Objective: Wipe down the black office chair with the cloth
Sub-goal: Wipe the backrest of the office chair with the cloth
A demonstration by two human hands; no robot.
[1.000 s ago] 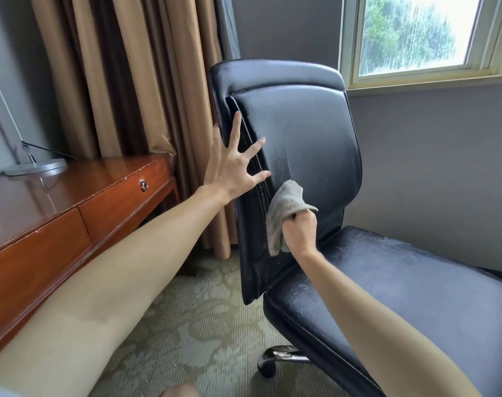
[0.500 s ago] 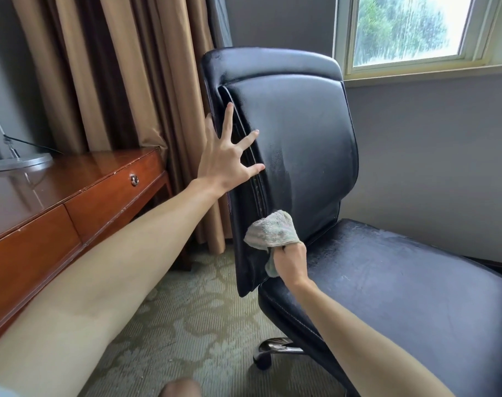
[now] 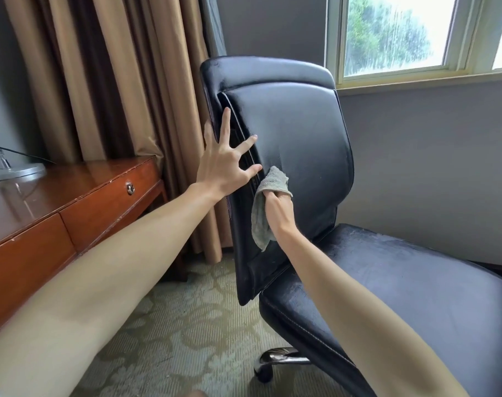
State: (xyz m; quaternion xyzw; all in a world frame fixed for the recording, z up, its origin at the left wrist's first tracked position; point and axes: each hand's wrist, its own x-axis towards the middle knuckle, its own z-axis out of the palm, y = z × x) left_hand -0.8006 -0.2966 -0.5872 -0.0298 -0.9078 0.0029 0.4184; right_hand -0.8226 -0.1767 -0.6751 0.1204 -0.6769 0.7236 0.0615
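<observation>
One crumpled grey cloth (image 3: 275, 181) touches the glossy, scuffed black office chair (image 3: 301, 124).

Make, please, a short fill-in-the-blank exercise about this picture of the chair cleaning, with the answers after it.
1. The right hand grips a grey ____.
2. The left hand presses with spread fingers on the chair's ____.
3. The desk stands to the ____ of the chair.
Answers: cloth; backrest; left.
</observation>
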